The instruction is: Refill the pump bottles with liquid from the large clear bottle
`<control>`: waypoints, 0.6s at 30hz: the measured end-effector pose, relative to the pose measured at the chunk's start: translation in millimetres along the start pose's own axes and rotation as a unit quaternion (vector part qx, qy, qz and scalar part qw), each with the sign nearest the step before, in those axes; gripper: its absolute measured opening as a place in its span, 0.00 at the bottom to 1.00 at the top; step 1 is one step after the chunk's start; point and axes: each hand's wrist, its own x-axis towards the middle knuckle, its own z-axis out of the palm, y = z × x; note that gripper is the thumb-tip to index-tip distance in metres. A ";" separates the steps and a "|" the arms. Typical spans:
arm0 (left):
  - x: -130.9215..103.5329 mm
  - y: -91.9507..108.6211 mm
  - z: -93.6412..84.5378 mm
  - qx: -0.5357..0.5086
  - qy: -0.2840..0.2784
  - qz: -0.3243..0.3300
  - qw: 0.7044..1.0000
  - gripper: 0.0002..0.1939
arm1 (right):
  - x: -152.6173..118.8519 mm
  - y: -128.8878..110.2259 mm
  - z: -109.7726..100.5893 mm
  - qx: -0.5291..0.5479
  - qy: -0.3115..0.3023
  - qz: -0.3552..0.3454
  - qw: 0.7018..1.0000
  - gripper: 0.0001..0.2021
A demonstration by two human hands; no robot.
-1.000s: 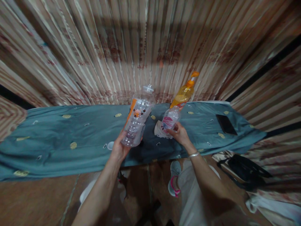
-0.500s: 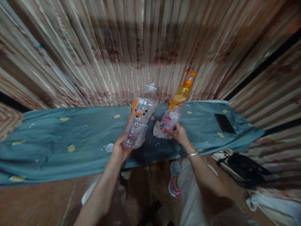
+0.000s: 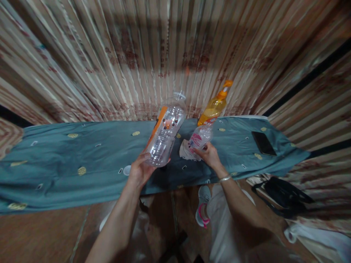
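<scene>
My left hand (image 3: 141, 170) is closed round the lower end of a large clear plastic bottle (image 3: 166, 131) with an orange and white label. That bottle tilts, its neck pointing up and to the right. In my right hand (image 3: 209, 155) is a smaller clear bottle (image 3: 201, 137) with pink markings, gripped near its base. A pale crumpled cloth (image 3: 186, 150) lies just left of this hand. Behind the smaller bottle stands an orange pump bottle (image 3: 213, 109) of yellow liquid. A white round cap (image 3: 127, 170) rests beside my left hand.
A teal patterned cloth (image 3: 106, 146) covers the long narrow table. A dark phone (image 3: 263, 143) lies at its right end. Pleated curtains (image 3: 148, 54) hang behind. On the floor at right is a black bag (image 3: 285, 193).
The large bottle has risen slightly and turned, its neck leaning further right. My left hand moved with it. My right hand and the smaller bottle have hardly changed.
</scene>
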 end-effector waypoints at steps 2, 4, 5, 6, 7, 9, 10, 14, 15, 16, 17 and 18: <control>1.2 -0.8 -2.0 0.005 0.003 0.001 1.000 0.38 | -1.2 -0.4 -0.7 0.003 -0.004 -0.004 1.000 0.21; 2.8 -1.8 -4.7 0.006 0.014 0.003 1.000 0.38 | -2.4 -0.7 -1.9 0.008 -0.009 -0.012 1.000 0.21; 3.7 -2.3 -6.5 0.007 0.020 0.003 1.000 0.38 | -3.0 -0.7 -2.7 0.011 -0.011 -0.017 1.000 0.21; 4.5 -2.9 -8.4 0.007 0.027 0.004 1.000 0.37 | -3.5 -0.8 -3.6 0.013 -0.013 -0.021 1.000 0.21; 5.2 -3.6 -10.5 0.007 0.034 0.004 0.999 0.36 | -4.0 -1.0 -4.6 0.015 -0.014 -0.025 0.999 0.21; 6.4 -5.6 -14.8 0.004 0.049 0.003 0.999 0.34 | -5.0 -1.8 -6.3 0.019 -0.011 -0.031 0.999 0.25; 7.0 -6.8 -16.6 0.000 0.055 0.003 0.998 0.33 | -5.3 -2.5 -7.1 0.020 -0.008 -0.032 0.999 0.27; 8.4 -11.6 -20.0 -0.017 0.072 -0.006 0.997 0.27 | -5.4 -7.3 -9.3 0.011 -0.009 -0.047 0.999 0.33; 8.5 -12.4 -20.0 -0.019 0.076 -0.007 0.997 0.27 | -4.8 -8.5 -9.6 0.008 -0.015 -0.055 0.998 0.32; 8.5 -12.9 -19.8 -0.021 0.079 -0.007 0.997 0.26 | -4.0 -9.6 -9.9 0.007 -0.020 -0.062 0.998 0.31; 8.5 -13.1 -19.6 -0.022 0.083 -0.007 0.996 0.26 | -3.0 -10.5 -10.2 0.008 -0.024 -0.068 0.997 0.30; 8.3 -13.1 -19.4 -0.023 0.088 -0.006 0.996 0.25 | -1.8 -11.2 -10.4 0.010 -0.026 -0.070 0.997 0.29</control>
